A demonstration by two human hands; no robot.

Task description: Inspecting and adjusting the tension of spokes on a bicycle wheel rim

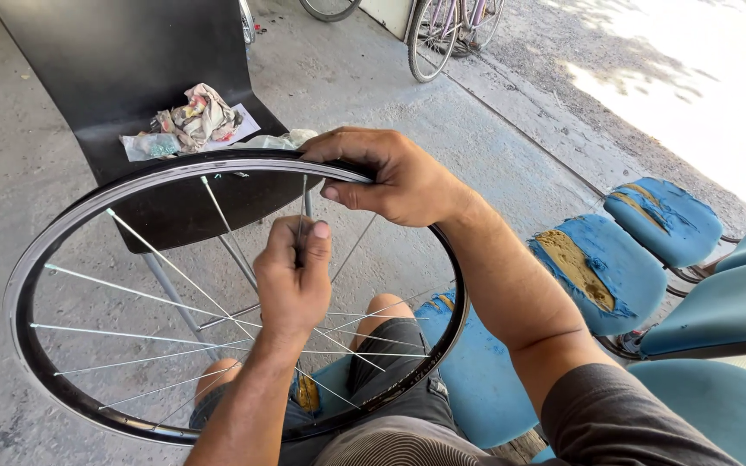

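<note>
Bicycle wheel rim (62,233) sits upright over my lap, black with silver spokes fanning inward, its bottom edge down by my knees. My right hand (395,177) is clamped on the top of the rim, fingers curled over the outer edge and thumb underneath. My left hand (291,276) is inside the hoop, pinched shut on one spoke (302,203) just below where it meets the rim (can't tell if there's a small tool in that grip, fingers cover it).

Right behind the wheel is a black chair (123,60), and its seat shows through the spokes, so it's pretty much in the way of a clean look at the far side. On that seat there's a crumpled rag (196,116), a clear little plastic bag (150,147) with small bits in it that I can't make out, and some paper under the rag.

To my right is a row of worn blue seats (615,267) with torn covers showing yellow foam. Further back on the concrete, a parked bicycle (446,30) stands near the wall.
</note>
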